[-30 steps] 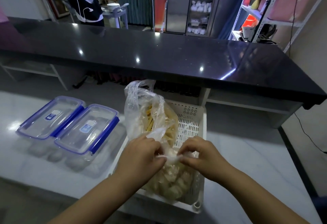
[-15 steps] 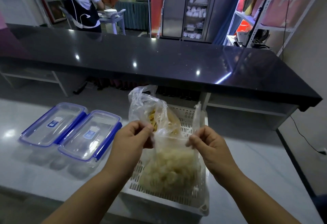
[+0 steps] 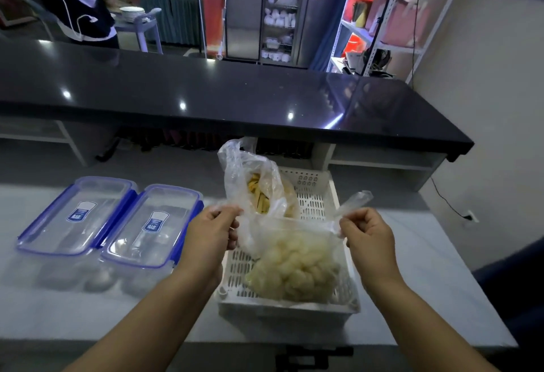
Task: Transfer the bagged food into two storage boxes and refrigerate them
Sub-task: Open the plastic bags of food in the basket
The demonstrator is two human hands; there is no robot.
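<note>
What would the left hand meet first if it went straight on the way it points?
The left hand would probably meet the bag of yellow strips in the crate; depth is unclear.

Front bag [image 3: 290,265]: clear, pale lumpy food, mouth pulled wide.
Rear bag [image 3: 259,189]: clear, yellow strips, upright.
Storage boxes [image 3: 153,224]: 2, lidded, side by side.

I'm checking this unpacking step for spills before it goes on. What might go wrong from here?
1. The left hand and right hand pull the thin bag of pale pieces apart; it might tear and spill into the slotted white crate.
2. Both storage boxes have lids on while both hands are busy, so pouring may be awkward.
</note>
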